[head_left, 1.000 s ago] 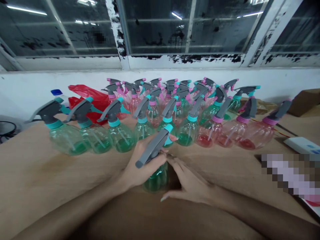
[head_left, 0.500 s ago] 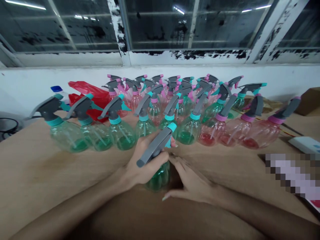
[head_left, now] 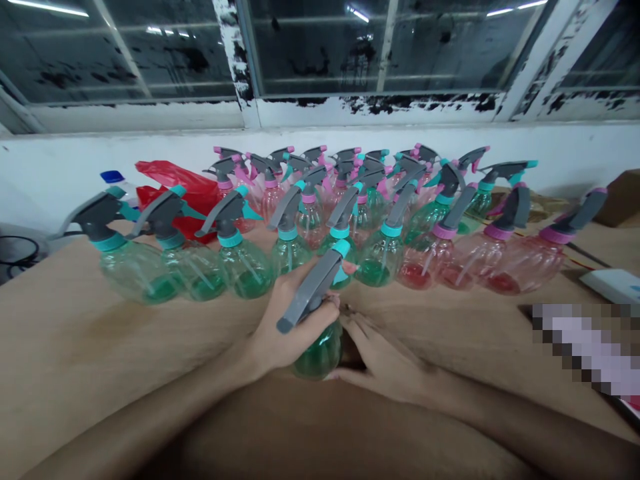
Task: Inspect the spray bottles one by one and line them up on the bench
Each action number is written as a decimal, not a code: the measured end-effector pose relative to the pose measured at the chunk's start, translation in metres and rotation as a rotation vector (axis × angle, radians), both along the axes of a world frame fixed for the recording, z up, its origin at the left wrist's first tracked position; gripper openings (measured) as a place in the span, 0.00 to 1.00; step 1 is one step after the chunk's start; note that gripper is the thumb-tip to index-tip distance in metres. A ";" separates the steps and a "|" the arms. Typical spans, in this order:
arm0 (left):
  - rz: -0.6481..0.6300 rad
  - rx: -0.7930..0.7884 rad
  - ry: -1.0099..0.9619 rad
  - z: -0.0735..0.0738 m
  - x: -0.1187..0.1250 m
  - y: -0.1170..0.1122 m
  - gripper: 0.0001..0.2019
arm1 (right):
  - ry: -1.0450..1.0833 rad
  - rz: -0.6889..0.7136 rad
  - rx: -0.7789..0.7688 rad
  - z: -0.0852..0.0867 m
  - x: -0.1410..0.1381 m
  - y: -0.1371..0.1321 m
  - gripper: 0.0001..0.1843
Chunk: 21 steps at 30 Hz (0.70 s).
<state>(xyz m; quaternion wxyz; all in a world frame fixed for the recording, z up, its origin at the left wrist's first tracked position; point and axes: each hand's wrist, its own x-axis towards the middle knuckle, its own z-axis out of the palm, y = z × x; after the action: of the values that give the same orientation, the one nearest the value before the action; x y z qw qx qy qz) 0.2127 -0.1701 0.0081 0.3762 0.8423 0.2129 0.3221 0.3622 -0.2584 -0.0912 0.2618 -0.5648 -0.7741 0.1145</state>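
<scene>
A green spray bottle (head_left: 320, 353) with a grey trigger head and teal nozzle stands near the table's front edge, some green liquid in it. Wrapped round its neck just below the trigger head is my left hand (head_left: 287, 320), closed. My right hand (head_left: 385, 357) cups the lower body from the right, its thumb at the base and its fingertips against the far side. A dark gap shows between that palm and the bottle. Just beyond stands a row of similar bottles, green ones such as the teal-collared bottle (head_left: 377, 263) and pink-collared ones such as the pink bottle (head_left: 430, 260).
Behind the front row, several more spray bottles crowd toward the wall. A red plastic bag (head_left: 175, 183) and a blue-capped bottle (head_left: 114, 177) are at the back left. On the right lie a white box-like object (head_left: 615, 285), a blurred-out item (head_left: 585, 347) and a brown carton (head_left: 620, 200).
My right thumb has closed in to the bottle's base. The trigger head has shifted slightly, with my left hand still round the neck.
</scene>
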 end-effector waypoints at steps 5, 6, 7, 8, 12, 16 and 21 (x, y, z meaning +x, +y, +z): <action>0.029 0.013 0.008 0.001 0.000 -0.001 0.13 | -0.043 0.010 0.015 0.000 0.001 0.000 0.43; 0.030 0.014 0.008 0.001 0.000 -0.001 0.13 | -0.045 0.009 0.019 -0.001 0.002 0.000 0.43; 0.028 0.016 0.008 0.001 0.000 -0.001 0.13 | -0.045 0.007 0.021 -0.001 0.002 0.000 0.43; 0.028 0.021 0.008 0.001 0.000 -0.001 0.13 | -0.042 0.005 0.021 -0.002 0.002 0.000 0.43; 0.045 0.051 0.010 0.001 0.000 -0.001 0.14 | -0.059 0.008 0.005 -0.001 0.001 0.000 0.43; 0.030 0.021 -0.007 0.001 0.000 -0.001 0.16 | -0.114 0.019 0.001 0.001 0.002 -0.001 0.42; 0.036 0.012 -0.004 0.002 0.000 -0.003 0.15 | -0.131 0.008 0.024 0.001 0.002 -0.002 0.42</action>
<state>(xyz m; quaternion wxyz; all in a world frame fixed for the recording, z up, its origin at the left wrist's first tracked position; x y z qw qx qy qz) 0.2127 -0.1728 0.0105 0.3655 0.8400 0.2254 0.3317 0.3640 -0.2601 -0.0903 0.2170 -0.5648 -0.7932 0.0688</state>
